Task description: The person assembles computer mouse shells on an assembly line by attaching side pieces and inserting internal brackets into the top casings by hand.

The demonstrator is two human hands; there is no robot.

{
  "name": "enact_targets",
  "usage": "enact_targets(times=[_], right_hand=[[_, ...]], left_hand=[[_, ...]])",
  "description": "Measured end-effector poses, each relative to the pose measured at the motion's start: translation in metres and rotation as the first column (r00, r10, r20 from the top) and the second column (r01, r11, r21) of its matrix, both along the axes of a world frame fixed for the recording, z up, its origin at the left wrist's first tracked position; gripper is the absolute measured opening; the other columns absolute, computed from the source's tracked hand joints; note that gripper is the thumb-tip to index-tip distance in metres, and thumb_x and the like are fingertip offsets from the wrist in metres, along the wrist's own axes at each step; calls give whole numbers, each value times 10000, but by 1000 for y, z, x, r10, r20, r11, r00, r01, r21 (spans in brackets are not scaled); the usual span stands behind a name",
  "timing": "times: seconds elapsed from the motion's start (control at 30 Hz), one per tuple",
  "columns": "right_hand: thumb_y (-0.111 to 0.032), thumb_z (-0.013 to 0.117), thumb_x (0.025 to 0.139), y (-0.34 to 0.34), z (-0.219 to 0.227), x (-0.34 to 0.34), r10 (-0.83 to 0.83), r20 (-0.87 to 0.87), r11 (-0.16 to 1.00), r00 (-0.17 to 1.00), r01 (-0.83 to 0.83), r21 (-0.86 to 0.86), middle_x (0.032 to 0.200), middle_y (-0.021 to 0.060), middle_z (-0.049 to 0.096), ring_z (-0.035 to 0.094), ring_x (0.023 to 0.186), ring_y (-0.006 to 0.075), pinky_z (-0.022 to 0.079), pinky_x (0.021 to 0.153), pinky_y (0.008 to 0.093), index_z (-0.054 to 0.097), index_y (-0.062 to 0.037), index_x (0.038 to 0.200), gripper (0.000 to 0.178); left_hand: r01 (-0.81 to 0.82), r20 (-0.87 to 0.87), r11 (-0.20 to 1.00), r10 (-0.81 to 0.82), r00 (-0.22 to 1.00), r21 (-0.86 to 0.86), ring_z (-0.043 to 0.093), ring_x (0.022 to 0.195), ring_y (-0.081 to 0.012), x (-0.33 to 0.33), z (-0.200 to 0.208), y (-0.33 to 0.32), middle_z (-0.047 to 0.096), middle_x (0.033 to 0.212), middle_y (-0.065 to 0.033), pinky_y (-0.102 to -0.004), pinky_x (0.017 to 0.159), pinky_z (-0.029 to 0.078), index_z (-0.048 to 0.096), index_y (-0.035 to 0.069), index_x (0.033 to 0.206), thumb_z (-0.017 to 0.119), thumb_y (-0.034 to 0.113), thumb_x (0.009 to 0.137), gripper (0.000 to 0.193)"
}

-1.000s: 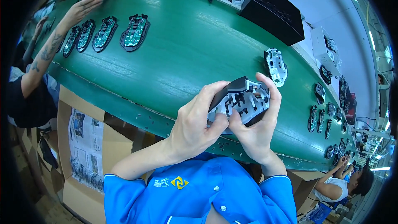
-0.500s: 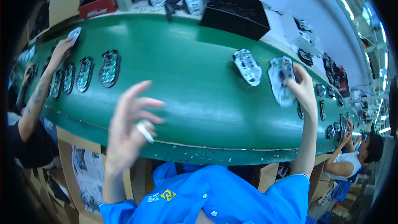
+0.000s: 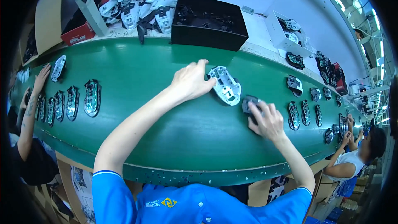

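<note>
The right hand (image 3: pixel 268 121) covers part of the grey part (image 3: pixel 249 102); both are blurred, and the grip beneath the fingers cannot be determined. The back of the left hand (image 3: pixel 187 84) hides most of its curled fingers. Contact between its thumb and the white shell (image 3: pixel 225 86) cannot be confirmed.

Contents of the black box (image 3: pixel 203 38) are too dark and small to separate. Walls of the white box (image 3: pixel 277 35) conceal some of its contents. Overlap obscures individual pieces in the shell pile (image 3: pixel 129 14). Bits (image 3: pixel 198 181) along the belt's front edge are too small to identify. The lower edge cuts off the shirt (image 3: pixel 182 207).
</note>
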State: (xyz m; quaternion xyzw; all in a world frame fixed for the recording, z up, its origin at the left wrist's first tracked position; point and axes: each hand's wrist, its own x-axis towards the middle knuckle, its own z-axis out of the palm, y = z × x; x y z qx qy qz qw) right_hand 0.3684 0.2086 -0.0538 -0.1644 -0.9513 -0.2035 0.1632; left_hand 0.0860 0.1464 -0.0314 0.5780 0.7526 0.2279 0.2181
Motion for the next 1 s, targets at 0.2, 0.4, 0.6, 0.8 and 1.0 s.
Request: enact_targets(times=[0.2,0.4,0.6,0.8,1.0], right_hand=[[-392,710,704,-7,43,-19,-129,154,919,980,177,-352,1067,95,534,539,872,249,503,635,344,588,-114,1126,520],[-102,626,779,104,126,-139,66,-301,957,951,-145,-250,916,72,616,611,841,255,499,715,360,663,-99,929,154],[-93,616,703,204,45,-271,193,261,932,946,-95,-349,1051,76,584,540,1043,275,509,804,397,635,-97,1013,311],[-87,684,706,216,16,-285,61,140,833,988,27,-552,836,138,671,651,817,290,523,757,369,665,-36,934,234],[-172,596,809,216,64,-263,-153,74,303,985,118,-946,807,99,634,642,749,168,572,483,279,664,23,961,256]], left_hand=[[98,139,987,-115,984,124,613,956,-352,7,-31,29,623,995,-259,-397,872,478,530,-46,1171,646,173,688,543],[121,690,992,-57,722,-44,594,657,-99,-74,-17,-1,663,871,-96,-243,507,489,613,-72,1070,647,71,691,407],[-173,896,976,190,401,-129,593,801,-85,-86,0,-53,653,959,-44,-226,722,473,621,-4,1082,650,112,756,347],[-242,943,947,130,-305,-209,640,901,-328,-74,-12,-82,580,1096,-172,-462,616,584,434,43,1251,527,347,876,491],[-153,974,969,172,-150,-195,629,934,-297,-59,4,-101,573,1086,-183,-422,657,593,342,2,1303,527,164,793,566]])
